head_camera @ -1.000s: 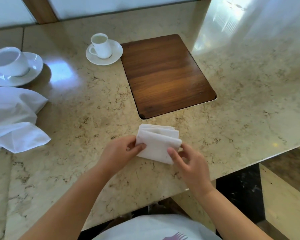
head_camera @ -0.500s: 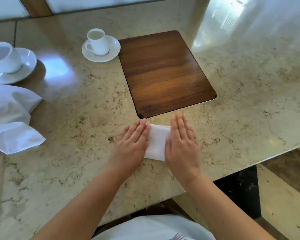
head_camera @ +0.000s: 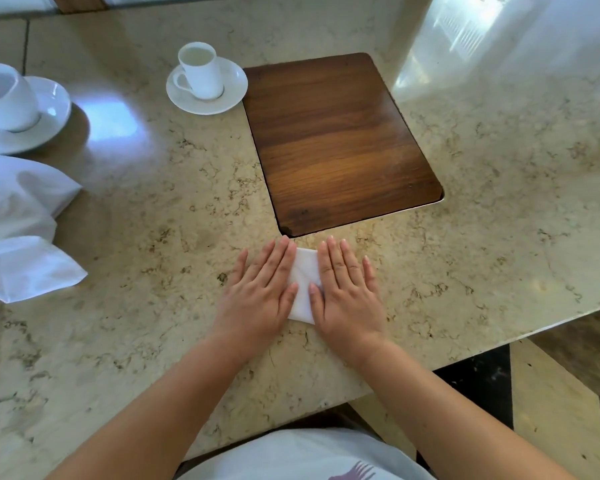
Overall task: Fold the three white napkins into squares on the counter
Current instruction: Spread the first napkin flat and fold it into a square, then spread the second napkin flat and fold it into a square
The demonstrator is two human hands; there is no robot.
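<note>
Napkin (head_camera: 303, 289) lies pressed flat under left hand (head_camera: 262, 292) and right hand (head_camera: 349, 296).

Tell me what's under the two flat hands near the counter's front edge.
A folded white napkin lies under the left hand and right hand, both pressing flat on the counter. Only its middle strip shows between them; its sides and full shape are covered.

1. Both forearms are bare; no sleeves, watch or rings show on the left hand (head_camera: 262, 292) or right hand (head_camera: 349, 294).
2. The person wears a white top (head_camera: 291, 459) bearing a small purple print (head_camera: 354, 472).
</note>
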